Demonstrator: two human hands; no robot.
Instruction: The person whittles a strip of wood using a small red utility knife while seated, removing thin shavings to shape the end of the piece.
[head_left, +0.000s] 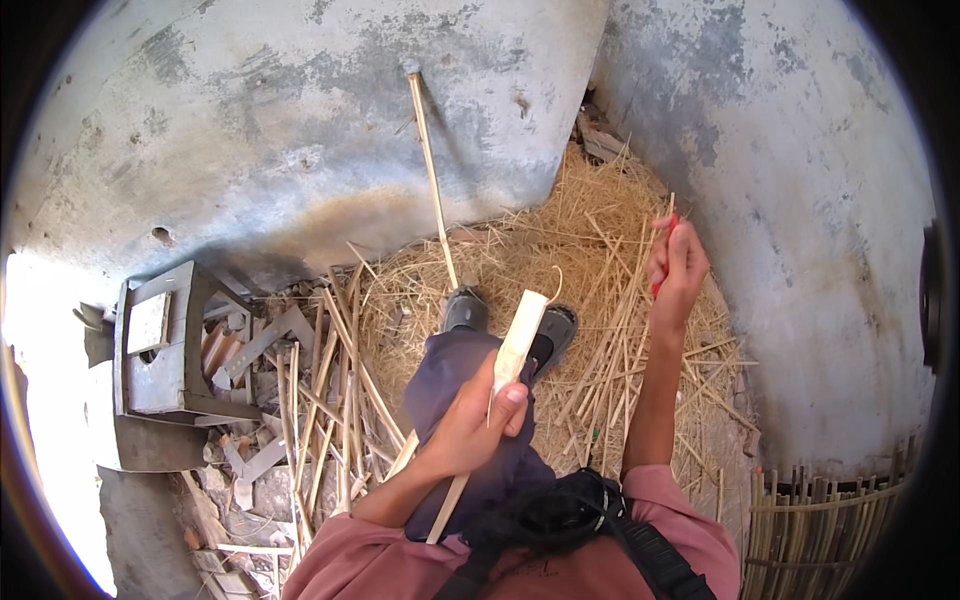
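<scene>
My left hand (478,420) is closed round a pale split bamboo strip (519,330), held in front of my leg. The strip's broad end points away from me, with a thin curled shaving (557,285) at its tip. Its lower part runs back past my wrist toward my lap. Off to the right, well apart from the strip, my right hand (680,262) is raised and closed on a red-handled tool (674,222). Only bits of red show between the fingers, and I cannot make out its working end.
Shavings (590,220) heap on the floor by the walls. Cut strips (615,370) lie right of my shoes (465,312); longer bamboo pieces (325,400) lie left, by a wooden stool-like frame (165,345). One stick (432,165) leans on the wall. A slatted basket (825,530) stands lower right.
</scene>
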